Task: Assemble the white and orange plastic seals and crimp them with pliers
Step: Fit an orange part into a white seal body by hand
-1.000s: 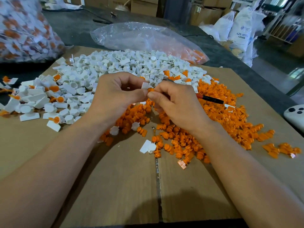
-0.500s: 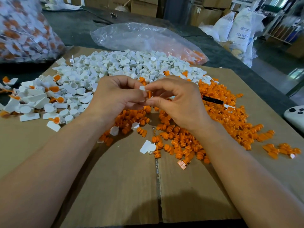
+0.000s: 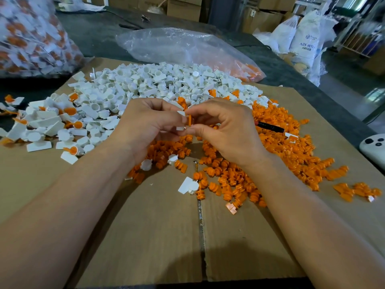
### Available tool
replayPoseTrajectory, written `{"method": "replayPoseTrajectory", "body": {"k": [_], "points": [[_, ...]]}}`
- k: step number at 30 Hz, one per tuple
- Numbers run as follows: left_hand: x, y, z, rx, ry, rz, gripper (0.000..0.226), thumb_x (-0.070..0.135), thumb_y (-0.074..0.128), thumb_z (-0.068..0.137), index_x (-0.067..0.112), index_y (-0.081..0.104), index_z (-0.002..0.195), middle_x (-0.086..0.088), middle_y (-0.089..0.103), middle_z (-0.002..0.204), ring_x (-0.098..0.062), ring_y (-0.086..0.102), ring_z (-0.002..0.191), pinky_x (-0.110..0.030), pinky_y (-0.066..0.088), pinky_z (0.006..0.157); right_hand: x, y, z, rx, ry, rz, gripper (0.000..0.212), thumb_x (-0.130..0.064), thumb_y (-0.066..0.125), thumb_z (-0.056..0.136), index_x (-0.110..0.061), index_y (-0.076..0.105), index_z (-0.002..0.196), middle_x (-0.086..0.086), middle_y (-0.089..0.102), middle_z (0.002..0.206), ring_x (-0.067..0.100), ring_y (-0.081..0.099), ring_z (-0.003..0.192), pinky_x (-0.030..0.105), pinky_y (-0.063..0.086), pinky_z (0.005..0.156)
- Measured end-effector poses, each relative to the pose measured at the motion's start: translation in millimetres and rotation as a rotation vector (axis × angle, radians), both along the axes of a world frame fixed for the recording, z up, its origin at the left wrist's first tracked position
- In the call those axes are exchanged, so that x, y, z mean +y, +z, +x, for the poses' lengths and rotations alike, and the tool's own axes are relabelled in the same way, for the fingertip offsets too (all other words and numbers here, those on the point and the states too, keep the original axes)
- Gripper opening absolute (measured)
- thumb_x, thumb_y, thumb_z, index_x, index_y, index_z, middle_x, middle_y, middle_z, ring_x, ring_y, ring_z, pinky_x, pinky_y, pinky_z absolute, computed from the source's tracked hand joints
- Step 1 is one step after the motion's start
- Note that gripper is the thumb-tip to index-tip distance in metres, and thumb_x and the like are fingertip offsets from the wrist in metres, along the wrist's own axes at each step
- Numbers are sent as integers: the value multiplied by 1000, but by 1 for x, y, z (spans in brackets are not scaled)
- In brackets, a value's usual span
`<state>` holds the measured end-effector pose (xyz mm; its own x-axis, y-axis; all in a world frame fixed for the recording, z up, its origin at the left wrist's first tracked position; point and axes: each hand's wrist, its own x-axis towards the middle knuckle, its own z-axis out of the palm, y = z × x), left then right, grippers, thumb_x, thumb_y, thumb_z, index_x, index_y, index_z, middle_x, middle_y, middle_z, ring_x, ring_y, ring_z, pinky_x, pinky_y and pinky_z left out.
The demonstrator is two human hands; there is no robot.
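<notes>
Both hands meet above the middle of the cardboard sheet (image 3: 145, 236). My left hand (image 3: 145, 126) pinches a white seal body (image 3: 180, 127), of which only two small corners show. My right hand (image 3: 225, 130) pinches an orange insert (image 3: 189, 122) between thumb and forefinger, held edge-on against the white body. A heap of white seal bodies (image 3: 158, 84) lies behind the hands. Loose orange inserts (image 3: 281, 151) spread under and to the right of them. A black and red pliers handle (image 3: 270, 127) pokes out of the orange pile, right of my right hand.
Assembled white-and-orange seals (image 3: 41, 126) lie at the left. A full clear bag of seals (image 3: 31, 36) stands at far left. A nearly flat plastic bag (image 3: 183, 46) lies behind the white heap. A white controller (image 3: 375, 147) sits at the right edge.
The hands have shifted slightly. The orange insert has turned edge-on between my right fingers and sits against the white body in my left hand.
</notes>
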<state>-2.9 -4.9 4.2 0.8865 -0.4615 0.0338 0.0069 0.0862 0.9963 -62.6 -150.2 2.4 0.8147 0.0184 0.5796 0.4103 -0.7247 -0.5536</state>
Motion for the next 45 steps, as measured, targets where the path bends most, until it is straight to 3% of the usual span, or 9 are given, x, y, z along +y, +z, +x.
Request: {"method": "replayPoseTrajectory", "body": {"k": [10, 22, 31, 35, 42, 45], "points": [[0, 3, 0, 107, 4, -36, 29, -3, 68, 69, 14, 66, 45, -1, 62, 49, -10, 59, 42, -14, 42, 38, -3, 0, 1, 23, -16, -17, 29, -9, 73, 73, -7, 69, 101, -4, 62, 87, 9, 62, 78, 24, 52, 74], [0, 4, -2, 99, 14, -47, 21, -8, 65, 72, 7, 60, 59, -2, 61, 49, -10, 59, 44, -16, 45, 41, -2, -2, 2, -17, 27, -4, 31, -10, 72, 74, -7, 68, 105, 4, 67, 91, 15, 65, 81, 32, 54, 74], [-1, 4, -2, 79, 29, -44, 18, -10, 63, 73, 4, 60, 63, -2, 61, 48, -9, 59, 43, -15, 46, 41, -1, -1, 2, -21, 51, 2, 26, -10, 71, 75, -9, 69, 101, -3, 65, 86, 15, 65, 80, 35, 54, 72], [0, 4, -3, 64, 20, -24, 17, -9, 64, 73, 4, 60, 63, -3, 61, 47, -10, 58, 42, -15, 45, 40, -1, 0, 1, -16, 29, -6, 24, -11, 70, 76, -8, 70, 100, 6, 68, 85, 18, 65, 79, 40, 54, 72], [-1, 3, -2, 52, 14, -30, 17, -9, 64, 73, 5, 61, 64, -3, 62, 48, -10, 59, 44, -15, 46, 42, 0, 1, 0, -12, 9, -26, 25, -9, 70, 76, -7, 69, 101, 8, 68, 85, 18, 64, 79, 37, 53, 73], [-1, 2, -2, 0, 36, -41, 17, -7, 66, 73, 7, 62, 65, -1, 63, 50, -10, 61, 47, -16, 48, 45, -1, 3, 0, -4, 4, -11, 30, -7, 71, 75, -7, 68, 105, 1, 66, 89, 12, 63, 80, 27, 53, 75]]}}
